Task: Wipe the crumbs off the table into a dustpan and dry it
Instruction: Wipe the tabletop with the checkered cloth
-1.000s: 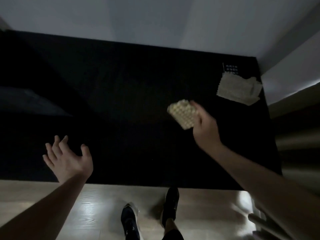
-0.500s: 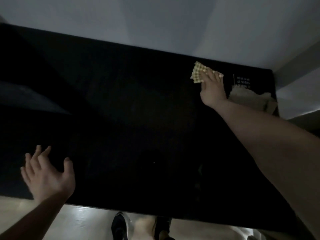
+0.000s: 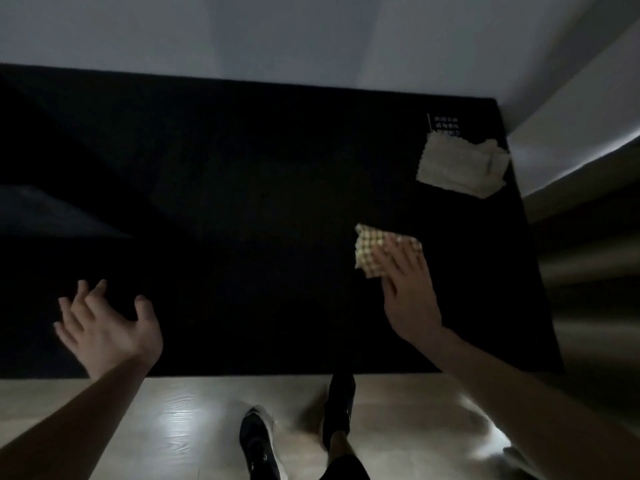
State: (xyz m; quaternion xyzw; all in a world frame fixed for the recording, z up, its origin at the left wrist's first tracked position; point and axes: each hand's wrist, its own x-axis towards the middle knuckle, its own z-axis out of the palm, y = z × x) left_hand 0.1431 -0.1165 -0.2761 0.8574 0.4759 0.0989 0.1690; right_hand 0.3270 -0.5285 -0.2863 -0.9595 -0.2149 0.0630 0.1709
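Cloth, checked, lay on the black table under the right hand's flat fingers, apparently mid-wipe. Left hand hovered open, empty. No dustpan or crumbs showed; drying likely remained, a beige towel waiting far right.

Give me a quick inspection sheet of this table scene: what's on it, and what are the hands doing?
Surface: black table, dim light; no crumbs discernible.
Job's things: checkered cloth flat on the table; pale folded towel at the far right corner; no dustpan seen.
Clutter: small printed label beside the towel.
Hands: right hand presses the checkered cloth with straight fingers; left hand open, holds nothing.
Cables: nothing seen.
Surroundings: pale wall, wood floor, dark shoes.
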